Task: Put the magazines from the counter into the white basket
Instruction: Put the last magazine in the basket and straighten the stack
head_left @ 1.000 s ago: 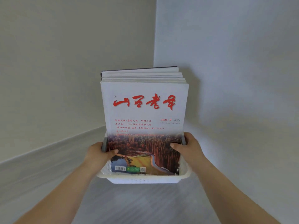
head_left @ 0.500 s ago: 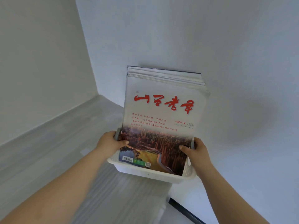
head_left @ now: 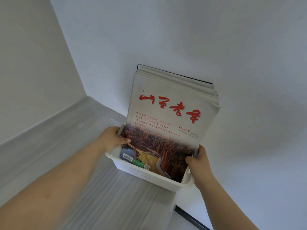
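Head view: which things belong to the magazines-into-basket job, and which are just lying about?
Job:
- magazines, standing in the white basket
- left hand and right hand, each gripping one end of the basket
- grey counter

Not job:
- white walls
- dark strip at lower right, cannot tell what it is

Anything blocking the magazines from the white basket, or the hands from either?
Nothing visible does. The magazines already stand upright in the white basket, with the front cover facing the camera. The left hand grips the basket's left end and the right hand its right end, thumbs lying on the cover.
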`<state>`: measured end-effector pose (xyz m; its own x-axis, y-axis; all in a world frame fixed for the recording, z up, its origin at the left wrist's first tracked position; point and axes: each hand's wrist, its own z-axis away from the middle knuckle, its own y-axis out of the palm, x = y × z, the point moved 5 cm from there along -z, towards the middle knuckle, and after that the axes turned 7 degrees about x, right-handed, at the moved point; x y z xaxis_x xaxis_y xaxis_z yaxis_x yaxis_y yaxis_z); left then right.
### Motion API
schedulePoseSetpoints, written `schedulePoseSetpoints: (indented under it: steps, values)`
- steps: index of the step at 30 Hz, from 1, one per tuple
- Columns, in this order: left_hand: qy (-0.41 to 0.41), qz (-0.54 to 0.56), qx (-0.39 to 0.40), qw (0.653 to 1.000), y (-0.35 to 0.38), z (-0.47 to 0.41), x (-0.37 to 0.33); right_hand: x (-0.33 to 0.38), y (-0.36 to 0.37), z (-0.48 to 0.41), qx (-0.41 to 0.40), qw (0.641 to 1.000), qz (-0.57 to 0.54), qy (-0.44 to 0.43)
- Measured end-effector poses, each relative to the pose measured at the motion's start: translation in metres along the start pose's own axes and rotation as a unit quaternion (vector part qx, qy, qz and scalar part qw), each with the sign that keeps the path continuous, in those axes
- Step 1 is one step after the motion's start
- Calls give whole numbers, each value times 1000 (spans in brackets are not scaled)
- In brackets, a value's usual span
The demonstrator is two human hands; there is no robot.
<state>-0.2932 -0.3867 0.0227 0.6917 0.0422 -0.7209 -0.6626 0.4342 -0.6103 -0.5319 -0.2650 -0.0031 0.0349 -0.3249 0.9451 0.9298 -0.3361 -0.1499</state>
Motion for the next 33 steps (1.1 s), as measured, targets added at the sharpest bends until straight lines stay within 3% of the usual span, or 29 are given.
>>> schedulePoseSetpoints:
  steps: [6, 10, 13, 15, 18, 25, 33]
  values:
    - [4, -29, 39, 999, -6, -24, -6, 2, 4, -12, -22, 999, -22, -12]
    - [-22, -9, 0, 1000, -5, -21, -1, 4, 4, -7, -22, 999, -34, -8]
    - [-58, 180, -85, 978, -1, -3, 18, 6, 3, -4, -22, 998, -56, -6]
    - [-51, 323, -126, 937, 15, 15, 33, 6, 2, -2, -21, 998, -62, -7]
    - [-42, 438, -139, 887, 37, 31, 38, 7, 3, 0, -18, 997, -70, -4]
    - [-42, 393, -129, 910, 32, 14, 26, 3, 2, 2, -40, 996, -84, 0]
    - [-56, 395, -153, 904, 32, 9, 29, 5, 2, -4, -53, 996, -68, -5]
